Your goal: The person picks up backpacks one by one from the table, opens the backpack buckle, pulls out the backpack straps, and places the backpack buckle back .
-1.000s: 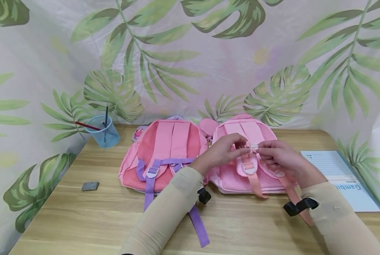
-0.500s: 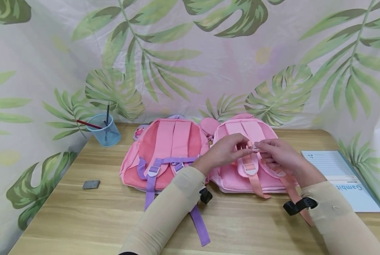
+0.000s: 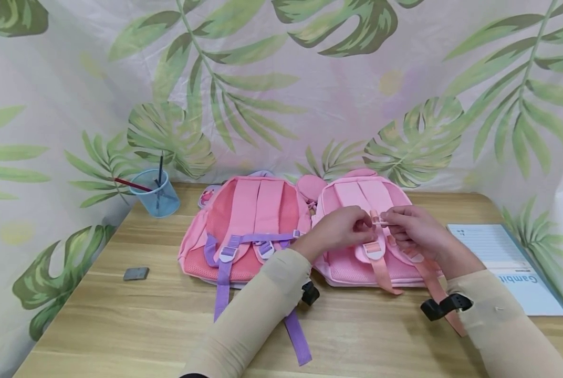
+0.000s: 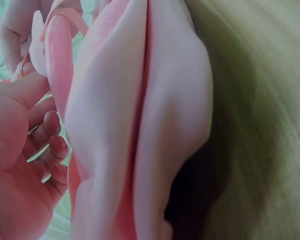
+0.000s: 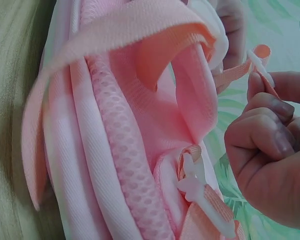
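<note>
Two pink backpacks lie side by side on the table, straps up. Over the right backpack (image 3: 331,268), my right hand (image 3: 420,233) pinches a small white buckle (image 5: 261,67) between thumb and fingertips, an orange strap (image 5: 235,73) threaded through it. My left hand (image 3: 340,231) is just left of the buckle, its fingertips at the same strap and partly hidden. In the left wrist view, the other fingers (image 4: 50,145) are loosely curled beside the pink shoulder strap (image 4: 60,55). Below the hands hangs a white strap adjuster (image 3: 373,251) with a loose orange webbing end (image 3: 387,278).
The left backpack (image 3: 203,231) has purple straps (image 3: 222,286) trailing over the table (image 3: 121,325). A blue mesh pen cup (image 3: 163,199) and a grey eraser-like block (image 3: 136,273) are at left. A notebook (image 3: 532,294) lies at right. A leaf-print curtain hangs behind.
My left hand has shifted slightly right and down, its fingers drawing in by the strap. The white buckle has turned in my right fingers and now shows edge-on.
</note>
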`<action>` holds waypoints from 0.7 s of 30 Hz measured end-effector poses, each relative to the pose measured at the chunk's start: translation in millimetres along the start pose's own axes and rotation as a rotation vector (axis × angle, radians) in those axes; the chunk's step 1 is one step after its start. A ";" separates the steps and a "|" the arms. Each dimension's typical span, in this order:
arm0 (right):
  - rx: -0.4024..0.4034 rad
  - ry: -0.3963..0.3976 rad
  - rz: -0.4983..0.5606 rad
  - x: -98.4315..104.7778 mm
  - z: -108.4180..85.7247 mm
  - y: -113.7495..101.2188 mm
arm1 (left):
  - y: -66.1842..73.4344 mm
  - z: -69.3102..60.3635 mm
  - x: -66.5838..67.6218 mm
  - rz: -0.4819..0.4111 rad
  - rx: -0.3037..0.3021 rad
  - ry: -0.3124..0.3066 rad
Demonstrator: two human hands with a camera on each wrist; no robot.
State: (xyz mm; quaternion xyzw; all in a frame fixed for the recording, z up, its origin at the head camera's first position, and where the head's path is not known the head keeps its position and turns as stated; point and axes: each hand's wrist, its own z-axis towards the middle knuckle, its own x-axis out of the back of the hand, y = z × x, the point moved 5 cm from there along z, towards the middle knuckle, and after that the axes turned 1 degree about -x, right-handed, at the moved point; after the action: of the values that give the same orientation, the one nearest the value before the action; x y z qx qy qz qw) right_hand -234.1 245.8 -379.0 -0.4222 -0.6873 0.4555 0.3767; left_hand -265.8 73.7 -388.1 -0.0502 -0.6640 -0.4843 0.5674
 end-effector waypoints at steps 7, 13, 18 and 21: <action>-0.009 0.006 0.022 3.0 -1.7 3.4 | 4.5 1.9 -2.3 0.038 0.017 -0.005; 0.032 -0.008 0.070 2.2 -5.9 2.6 | 4.6 -0.1 -4.4 0.067 0.014 -0.022; 0.043 -0.011 0.104 2.5 -8.1 0.7 | 5.2 -0.5 -4.0 0.109 0.011 -0.030; 0.046 -0.007 0.124 2.9 -8.5 0.8 | 6.1 -1.2 -3.1 0.132 0.008 -0.034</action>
State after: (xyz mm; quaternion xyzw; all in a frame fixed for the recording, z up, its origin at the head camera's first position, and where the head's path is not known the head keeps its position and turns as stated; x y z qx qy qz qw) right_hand -227.2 251.3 -376.8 -0.4535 -0.6506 0.4951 0.3550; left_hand -260.1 77.6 -387.2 -0.0998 -0.6708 -0.4422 0.5869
